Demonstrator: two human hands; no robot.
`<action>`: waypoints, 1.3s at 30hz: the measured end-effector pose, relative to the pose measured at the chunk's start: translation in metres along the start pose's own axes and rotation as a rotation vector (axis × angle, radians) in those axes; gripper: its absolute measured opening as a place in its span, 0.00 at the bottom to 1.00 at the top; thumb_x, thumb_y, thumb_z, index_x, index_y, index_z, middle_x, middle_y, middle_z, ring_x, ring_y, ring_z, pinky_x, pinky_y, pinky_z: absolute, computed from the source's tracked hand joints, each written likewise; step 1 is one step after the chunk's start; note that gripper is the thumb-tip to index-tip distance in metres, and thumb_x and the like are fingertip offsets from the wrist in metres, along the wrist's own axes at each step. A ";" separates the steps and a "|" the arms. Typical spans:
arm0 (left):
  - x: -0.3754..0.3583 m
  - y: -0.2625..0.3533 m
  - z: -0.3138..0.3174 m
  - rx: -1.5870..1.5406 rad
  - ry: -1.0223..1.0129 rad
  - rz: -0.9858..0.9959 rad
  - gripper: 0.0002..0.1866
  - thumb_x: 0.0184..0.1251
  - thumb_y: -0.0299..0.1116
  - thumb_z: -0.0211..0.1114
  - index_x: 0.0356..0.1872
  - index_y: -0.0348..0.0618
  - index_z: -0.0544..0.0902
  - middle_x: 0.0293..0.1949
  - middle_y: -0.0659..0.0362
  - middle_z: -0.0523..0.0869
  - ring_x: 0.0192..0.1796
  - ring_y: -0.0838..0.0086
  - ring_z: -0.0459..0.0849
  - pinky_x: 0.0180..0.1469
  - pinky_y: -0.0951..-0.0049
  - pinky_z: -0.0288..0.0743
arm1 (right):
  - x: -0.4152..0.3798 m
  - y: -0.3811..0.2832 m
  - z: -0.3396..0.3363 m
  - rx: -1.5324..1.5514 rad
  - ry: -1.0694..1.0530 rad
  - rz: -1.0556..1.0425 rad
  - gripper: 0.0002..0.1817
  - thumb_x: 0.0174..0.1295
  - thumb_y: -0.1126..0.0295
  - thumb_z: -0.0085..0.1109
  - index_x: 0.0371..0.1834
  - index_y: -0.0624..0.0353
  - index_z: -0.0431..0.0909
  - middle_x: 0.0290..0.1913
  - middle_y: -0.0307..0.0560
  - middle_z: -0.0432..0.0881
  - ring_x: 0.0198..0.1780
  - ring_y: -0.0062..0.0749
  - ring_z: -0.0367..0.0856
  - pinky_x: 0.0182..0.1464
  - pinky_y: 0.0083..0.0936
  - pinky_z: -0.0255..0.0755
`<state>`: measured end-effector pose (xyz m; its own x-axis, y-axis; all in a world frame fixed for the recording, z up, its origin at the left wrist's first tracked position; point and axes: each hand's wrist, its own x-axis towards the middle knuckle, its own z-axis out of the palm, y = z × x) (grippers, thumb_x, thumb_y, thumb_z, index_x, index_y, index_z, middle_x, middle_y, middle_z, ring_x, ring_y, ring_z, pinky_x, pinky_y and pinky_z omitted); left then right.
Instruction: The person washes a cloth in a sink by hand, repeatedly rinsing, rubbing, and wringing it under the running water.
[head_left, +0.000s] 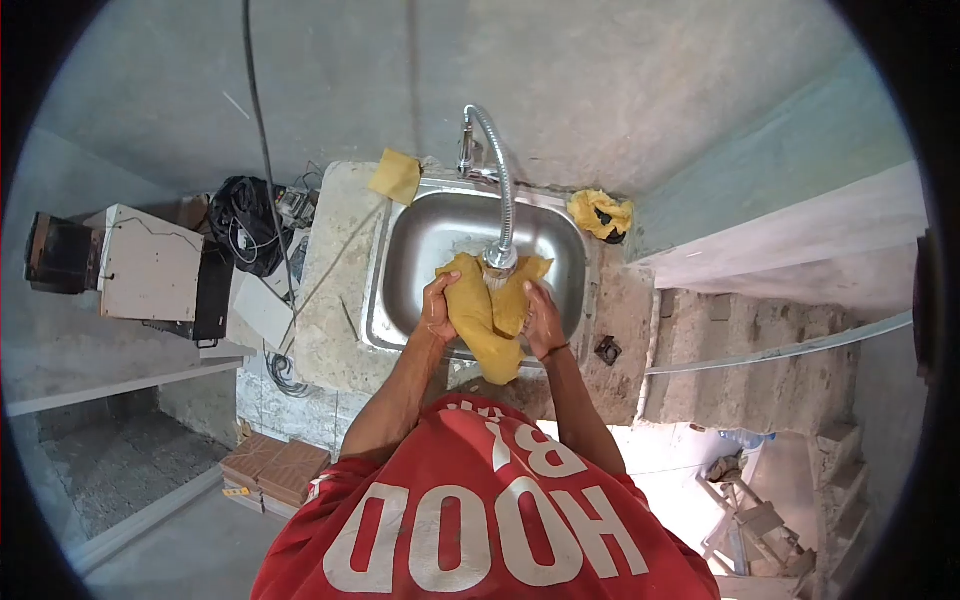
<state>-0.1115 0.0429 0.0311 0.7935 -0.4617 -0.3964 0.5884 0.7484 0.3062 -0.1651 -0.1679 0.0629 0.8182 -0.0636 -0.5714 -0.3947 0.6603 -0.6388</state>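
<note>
A wet-looking yellow cloth (484,338) hangs between my two hands over the metal sink (425,222). My left hand (437,306) grips its left side, fingers closed on the fabric. On the opposite side, my right hand (543,320) has the cloth pinched near its edge. The flexible faucet (507,215) arches down between the hands, and water runs from its head onto the cloth. Part of the cloth droops over the sink's front rim, towards my red shirt.
A flat yellow cloth piece (395,177) lies at the sink's back left corner. Another crumpled yellow cloth (600,212) sits at the back right, with something dark in it. A small dark object (607,349) rests on the right ledge. Cables and a black bag (245,225) are at left.
</note>
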 end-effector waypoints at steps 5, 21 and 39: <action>0.012 0.001 0.023 0.083 0.123 -0.034 0.32 0.76 0.47 0.63 0.73 0.39 0.72 0.64 0.46 0.84 0.66 0.53 0.86 0.68 0.49 0.83 | 0.031 0.003 0.006 0.079 0.042 -0.148 0.24 0.74 0.70 0.66 0.70 0.58 0.71 0.56 0.45 0.84 0.56 0.37 0.87 0.60 0.38 0.84; 0.061 -0.018 0.001 0.573 0.230 -0.254 0.23 0.82 0.49 0.65 0.66 0.46 0.77 0.60 0.56 0.86 0.58 0.66 0.88 0.61 0.62 0.87 | 0.011 -0.032 -0.024 0.474 -0.096 -0.031 0.23 0.82 0.60 0.53 0.73 0.61 0.73 0.66 0.48 0.84 0.67 0.41 0.83 0.72 0.45 0.76; 0.083 0.006 -0.047 0.880 0.167 -0.347 0.26 0.75 0.36 0.74 0.70 0.43 0.79 0.54 0.58 0.92 0.53 0.77 0.90 0.53 0.73 0.85 | 0.003 -0.078 -0.046 0.512 -0.156 -0.093 0.27 0.81 0.54 0.51 0.74 0.59 0.75 0.69 0.51 0.84 0.67 0.46 0.84 0.71 0.46 0.78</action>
<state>-0.0491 0.0313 -0.0412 0.5612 -0.4658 -0.6842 0.7459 -0.0737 0.6620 -0.1513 -0.2544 0.0872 0.9080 -0.0532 -0.4156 -0.0951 0.9398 -0.3281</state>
